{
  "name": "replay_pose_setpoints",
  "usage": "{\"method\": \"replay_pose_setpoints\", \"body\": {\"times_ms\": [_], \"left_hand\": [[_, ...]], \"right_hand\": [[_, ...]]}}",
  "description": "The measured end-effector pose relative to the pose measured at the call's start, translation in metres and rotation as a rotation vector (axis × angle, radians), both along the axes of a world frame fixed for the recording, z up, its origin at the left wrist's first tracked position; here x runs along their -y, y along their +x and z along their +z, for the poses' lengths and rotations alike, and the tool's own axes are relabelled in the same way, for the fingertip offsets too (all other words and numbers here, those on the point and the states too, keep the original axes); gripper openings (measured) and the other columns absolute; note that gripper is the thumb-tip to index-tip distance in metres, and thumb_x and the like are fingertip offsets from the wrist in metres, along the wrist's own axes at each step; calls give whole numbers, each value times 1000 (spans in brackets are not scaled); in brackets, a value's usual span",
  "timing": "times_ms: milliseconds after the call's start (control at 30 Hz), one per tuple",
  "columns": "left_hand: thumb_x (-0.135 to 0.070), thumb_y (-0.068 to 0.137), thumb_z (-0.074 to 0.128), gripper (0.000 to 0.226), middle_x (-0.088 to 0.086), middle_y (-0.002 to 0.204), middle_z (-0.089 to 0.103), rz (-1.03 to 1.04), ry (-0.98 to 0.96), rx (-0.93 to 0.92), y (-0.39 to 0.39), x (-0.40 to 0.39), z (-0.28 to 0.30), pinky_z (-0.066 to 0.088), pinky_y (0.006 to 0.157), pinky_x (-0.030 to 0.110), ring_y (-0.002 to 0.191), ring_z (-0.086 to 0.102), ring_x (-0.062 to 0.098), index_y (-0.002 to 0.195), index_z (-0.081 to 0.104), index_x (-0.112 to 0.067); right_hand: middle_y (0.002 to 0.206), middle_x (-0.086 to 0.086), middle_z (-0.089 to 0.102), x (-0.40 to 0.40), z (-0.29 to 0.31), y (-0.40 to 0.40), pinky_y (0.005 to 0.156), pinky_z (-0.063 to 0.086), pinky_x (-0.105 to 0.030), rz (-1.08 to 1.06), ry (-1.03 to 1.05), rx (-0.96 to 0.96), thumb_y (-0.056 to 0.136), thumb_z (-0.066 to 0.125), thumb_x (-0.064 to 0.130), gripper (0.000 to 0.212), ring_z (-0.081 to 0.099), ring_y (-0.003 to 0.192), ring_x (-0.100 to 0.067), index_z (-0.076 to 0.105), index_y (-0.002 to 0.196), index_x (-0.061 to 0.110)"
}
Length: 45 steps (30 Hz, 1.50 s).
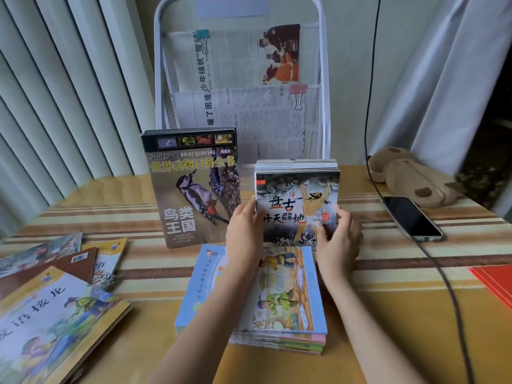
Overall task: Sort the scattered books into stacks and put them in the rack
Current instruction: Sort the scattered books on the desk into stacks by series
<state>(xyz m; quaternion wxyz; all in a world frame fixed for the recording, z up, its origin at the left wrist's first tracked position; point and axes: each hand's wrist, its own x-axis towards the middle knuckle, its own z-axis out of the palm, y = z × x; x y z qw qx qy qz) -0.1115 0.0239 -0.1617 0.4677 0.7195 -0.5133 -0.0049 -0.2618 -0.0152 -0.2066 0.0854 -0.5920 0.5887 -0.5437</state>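
Left hand (243, 225) and right hand (336, 239) grip the sides of an upright stack of small books (297, 200), standing on the desk (388, 314) before the white rack (241, 79), beside the bird book (194, 187).

Vertical blinds (50, 87) fill upper left of frame, pale daylight coming through slats; plain cream wall (349, 79) behind, centre; light grey curtain (443, 65) hangs at upper right, dark gap at its far right edge; my table (388, 314) spans lower frame, wooden top under striped cloth of brown, cream and yellow bands; black cable (370, 79) drops down wall at right of centre and trails across table.
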Motion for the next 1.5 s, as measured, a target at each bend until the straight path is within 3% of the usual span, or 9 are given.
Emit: {"method": "replay_pose_setpoints", "body": {"times_ms": [267,433,667,767,867,967,1167,1300,1500], "left_hand": [[-21,96,49,38,7,126,57,18,-19,-2,9,-19,10,42,88,31,114,53,24,133,51,-11],[-17,96,47,25,5,113,63,96,-140,87,49,-72,10,40,74,26,101,58,24,116,62,-11],[-12,90,53,14,8,100,64,458,-153,118,154,-172,9,40,66,33,94,55,32,99,63,-11],[-24,89,55,32,21,117,56,650,146,72,205,-213,0,39,87,42,109,48,39,114,56,-4],[-48,91,47,62,29,143,32,697,618,-6,241,-245,-14,22,111,52,134,26,43,134,37,-3],[-54,94,35,72,27,154,8,647,667,-31,244,-259,-35,5,115,50,144,3,38,145,23,-5],[-49,95,39,69,22,156,12,597,499,-5,238,-255,-36,4,117,42,146,5,32,149,20,-10],[-42,96,42,71,16,158,8,504,377,-106,235,-252,-32,4,118,38,147,1,27,151,11,-11],[-32,91,56,82,5,158,13,346,-49,-451,214,-237,-16,17,118,42,146,12,21,151,4,-12]], "right_hand": [[107,-9,57,-19,24,-2,80,47,-39,45,-218,66,87,57,8,24,52,100,-25,52,111,11],[80,7,64,-57,54,8,67,51,-27,459,-159,90,89,49,-3,23,61,78,-7,61,82,16],[83,9,67,-130,74,112,66,51,-35,893,63,-178,93,45,10,26,61,74,-11,67,88,23],[88,4,63,-159,75,169,73,50,-36,1011,189,-320,94,47,20,21,58,82,-16,63,107,25],[128,-7,53,-181,63,224,87,43,-39,1030,404,-693,93,47,46,53,49,116,-28,35,140,25],[146,-10,35,-197,47,255,102,34,-48,948,459,-957,87,49,59,75,31,132,-33,19,146,24],[137,-10,42,-188,41,271,87,41,-34,1008,684,-615,78,71,47,83,46,120,-25,29,140,11],[83,-2,51,-173,39,270,53,30,-29,980,685,-399,92,53,37,33,43,63,-13,53,106,7],[94,2,61,-171,68,240,67,41,-28,1107,446,-14,97,49,27,12,58,85,-13,52,95,16]]}}
